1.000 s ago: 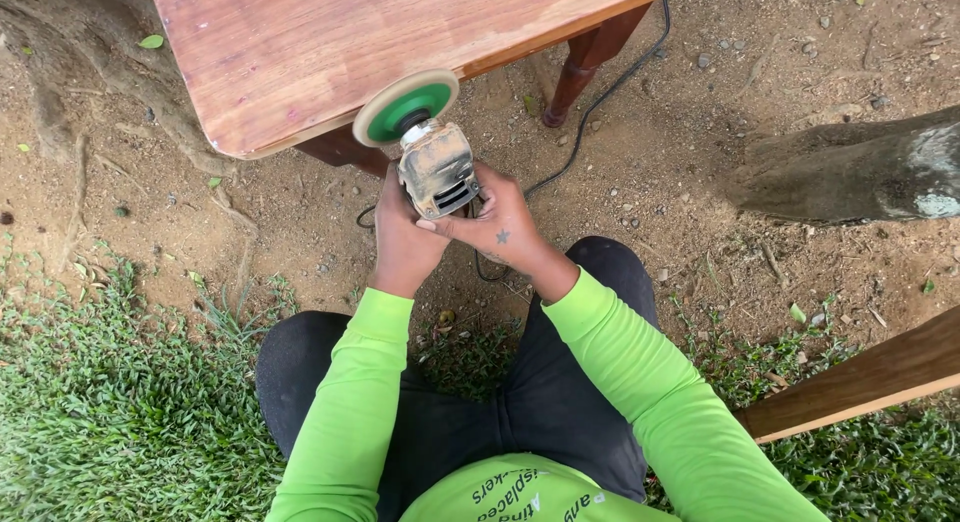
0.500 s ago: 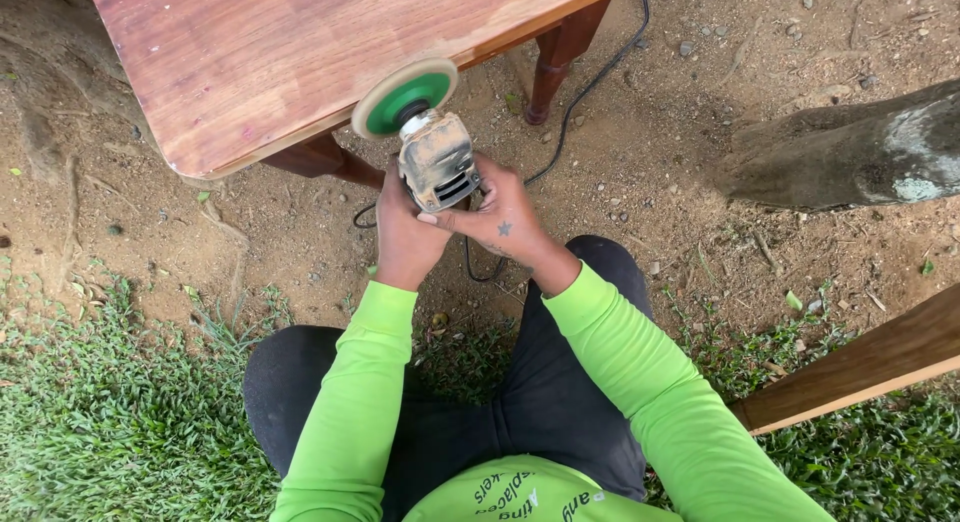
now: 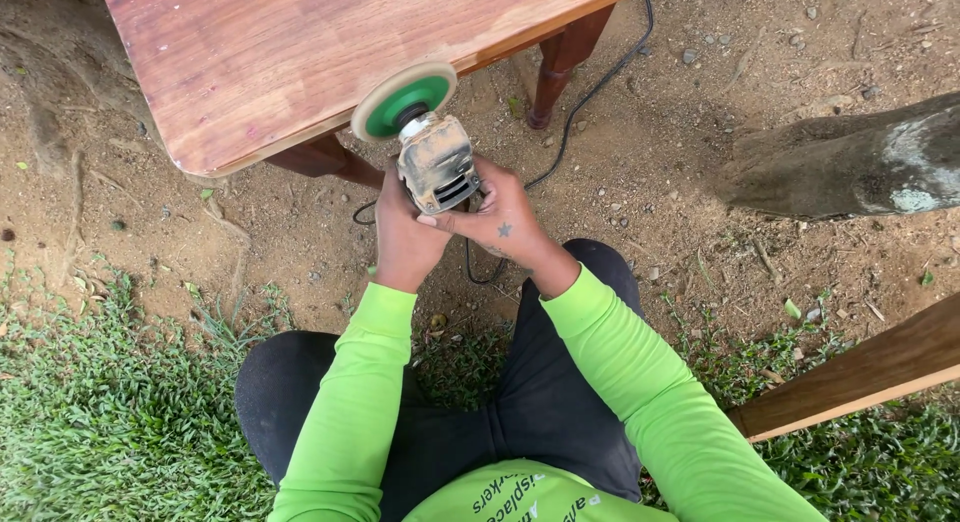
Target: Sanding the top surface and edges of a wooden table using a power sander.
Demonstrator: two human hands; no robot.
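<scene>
- Dusty grey handheld angle grinder (image 3: pixel 437 164) with round green sanding disc (image 3: pixel 404 101), centre of frame, disc against the near edge of the reddish-brown wooden bench (image 3: pixel 300 52).
- Left hand (image 3: pixel 403 237) closed around the grinder body from below; right hand (image 3: pixel 503 214) closed on its rear.
- Black power cord (image 3: pixel 585 97) runs over bare dirt, upper right.
- Progress, judged: bench top looks smooth and dust-filmed; edge work under way, extent left unclear.
</scene>
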